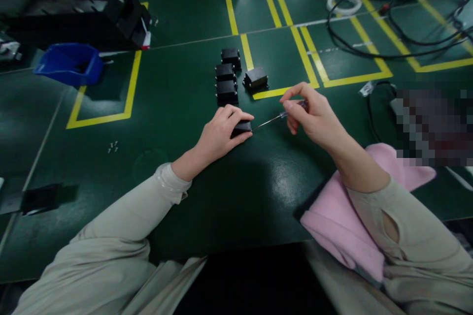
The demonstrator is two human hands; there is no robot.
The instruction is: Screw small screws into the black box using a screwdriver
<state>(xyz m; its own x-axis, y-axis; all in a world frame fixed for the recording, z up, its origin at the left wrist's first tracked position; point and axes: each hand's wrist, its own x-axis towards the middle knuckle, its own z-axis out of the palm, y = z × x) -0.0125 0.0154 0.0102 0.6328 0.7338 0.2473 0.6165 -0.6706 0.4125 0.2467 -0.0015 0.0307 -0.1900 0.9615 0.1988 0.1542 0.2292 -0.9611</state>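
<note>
The left hand [221, 130] clamps a small black box [242, 128] down on the green table [177, 103], just in front of the person. The right hand [314, 115] pinches a slim screwdriver [271, 119] by its purplish handle, its tip at the box's right side (contact looks likely). A column of three matching boxes [226, 81] sits just beyond, with a fourth box [255, 78] beside them. The right forearm rests on a pink cushion [354, 197].

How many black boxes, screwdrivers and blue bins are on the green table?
Black boxes: 5, one under the left hand
Screwdriver: 1, in the right hand
Blue bin: 1
Total: 7
</note>
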